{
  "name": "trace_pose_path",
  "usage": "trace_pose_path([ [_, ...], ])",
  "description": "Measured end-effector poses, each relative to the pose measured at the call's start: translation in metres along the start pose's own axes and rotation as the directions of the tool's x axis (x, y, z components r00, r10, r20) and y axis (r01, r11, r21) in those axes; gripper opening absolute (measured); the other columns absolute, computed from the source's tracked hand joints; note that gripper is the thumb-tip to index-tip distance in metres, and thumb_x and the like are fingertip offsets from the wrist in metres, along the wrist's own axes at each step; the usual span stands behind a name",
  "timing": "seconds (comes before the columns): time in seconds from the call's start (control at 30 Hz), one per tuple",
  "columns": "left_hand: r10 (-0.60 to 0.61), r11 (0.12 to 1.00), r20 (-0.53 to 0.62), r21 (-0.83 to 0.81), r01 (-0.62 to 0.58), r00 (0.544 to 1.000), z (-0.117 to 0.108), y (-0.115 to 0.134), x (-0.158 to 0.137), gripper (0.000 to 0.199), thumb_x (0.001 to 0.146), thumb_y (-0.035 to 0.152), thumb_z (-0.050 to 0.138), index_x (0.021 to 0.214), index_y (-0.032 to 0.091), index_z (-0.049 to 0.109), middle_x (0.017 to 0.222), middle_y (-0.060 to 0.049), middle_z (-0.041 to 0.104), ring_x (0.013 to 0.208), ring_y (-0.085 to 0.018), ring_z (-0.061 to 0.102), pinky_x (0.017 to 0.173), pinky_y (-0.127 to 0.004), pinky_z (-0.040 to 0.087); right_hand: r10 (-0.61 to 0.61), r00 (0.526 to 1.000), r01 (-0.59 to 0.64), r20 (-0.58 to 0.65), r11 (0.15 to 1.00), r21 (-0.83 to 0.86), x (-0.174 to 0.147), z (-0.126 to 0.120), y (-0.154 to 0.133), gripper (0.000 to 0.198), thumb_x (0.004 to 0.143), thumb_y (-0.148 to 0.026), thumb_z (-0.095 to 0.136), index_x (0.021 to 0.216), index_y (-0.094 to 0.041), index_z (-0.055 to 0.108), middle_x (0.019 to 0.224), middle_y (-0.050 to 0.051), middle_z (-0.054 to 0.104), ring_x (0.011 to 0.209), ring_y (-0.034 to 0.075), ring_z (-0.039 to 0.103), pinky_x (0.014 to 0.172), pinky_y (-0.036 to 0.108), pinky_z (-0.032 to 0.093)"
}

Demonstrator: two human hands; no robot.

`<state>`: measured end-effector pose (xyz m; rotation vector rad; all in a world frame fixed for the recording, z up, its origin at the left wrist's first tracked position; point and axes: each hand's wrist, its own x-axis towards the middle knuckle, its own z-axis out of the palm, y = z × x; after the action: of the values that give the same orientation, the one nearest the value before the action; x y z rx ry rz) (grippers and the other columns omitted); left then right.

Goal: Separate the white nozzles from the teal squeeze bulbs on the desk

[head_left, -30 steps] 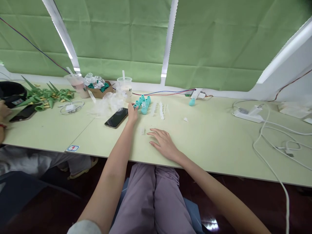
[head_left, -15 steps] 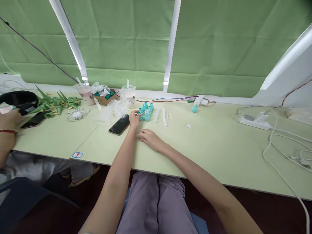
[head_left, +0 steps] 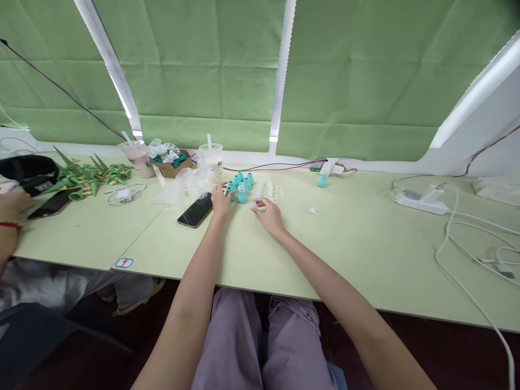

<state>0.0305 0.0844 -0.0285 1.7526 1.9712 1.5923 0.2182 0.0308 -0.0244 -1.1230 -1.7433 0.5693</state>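
Several small teal bulb-shaped pieces (head_left: 239,177) with open necks stand in a cluster on the table. One teal bulb (head_left: 242,196) at the near end has a clear part in its neck. My left hand (head_left: 220,201) rests at the cluster's left side, fingers apart, fingertips beside the nearest bulbs. Just right of the cluster, my right hand (head_left: 268,215) pinches a small translucent white piece (head_left: 254,205) between thumb and fingers. Behind it lie rows of small white translucent pieces (head_left: 270,190), partly hidden by the hand.
A phone (head_left: 195,210) lies left of my left hand, near crumpled clear plastic bags (head_left: 184,185). Drink cups (head_left: 212,162) and a small box (head_left: 173,167) stand behind. A lone teal bulb (head_left: 322,181), a white scrap (head_left: 312,210) and a power strip (head_left: 421,202) are rightward. A co-worker's hand (head_left: 14,201) is far left.
My right hand has moved forward and right from the table in front of the bulbs, lifting a small white piece. My left hand's fingers have spread slightly beside the bulbs.
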Motion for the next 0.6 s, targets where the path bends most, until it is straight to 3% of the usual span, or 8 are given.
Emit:
trace_pose_path([
  [0.27, -0.041, 0.999, -0.118, 0.024, 0.044, 0.992, -0.007, 0.012, -0.005, 0.029, 0.086, 0.035, 0.049, 0.109, 0.017, 0.052, 0.107, -0.010, 0.054, 0.096, -0.021, 0.051, 0.089, -0.037, 0.038, -0.095, 0.993, 0.080, -0.066, 0.976, -0.201, 0.007, -0.002, 0.010, 0.023, 0.081, -0.027, 0.055, 0.104, -0.023, 0.053, 0.098, 0.002, 0.067, 0.085, 0.018, 0.058, 0.082, 0.034, 0.036],
  [0.47, -0.038, 0.999, -0.122, 0.022, 0.041, 0.992, -0.008, 0.013, -0.006, 0.025, 0.086, 0.031, 0.048, 0.106, 0.018, 0.051, 0.107, -0.009, 0.054, 0.097, -0.021, 0.051, 0.090, -0.037, 0.038, -0.221, 0.975, 0.193, -0.004, 0.862, -0.468, 0.000, -0.002, 0.004, 0.016, 0.086, -0.029, 0.052, 0.101, -0.024, 0.055, 0.098, 0.003, 0.067, 0.094, 0.020, 0.055, 0.085, 0.036, 0.026],
  [0.6, -0.021, 0.999, -0.116, 0.032, 0.025, 0.993, -0.008, 0.015, -0.008, 0.023, 0.085, 0.030, 0.048, 0.105, 0.018, 0.051, 0.106, -0.009, 0.055, 0.097, -0.022, 0.051, 0.090, -0.038, 0.038, -0.217, 0.974, 0.217, 0.065, 0.812, -0.542, 0.000, 0.000, 0.004, 0.013, 0.086, -0.028, 0.052, 0.097, -0.023, 0.057, 0.093, 0.005, 0.068, 0.097, 0.022, 0.053, 0.083, 0.037, 0.023],
])
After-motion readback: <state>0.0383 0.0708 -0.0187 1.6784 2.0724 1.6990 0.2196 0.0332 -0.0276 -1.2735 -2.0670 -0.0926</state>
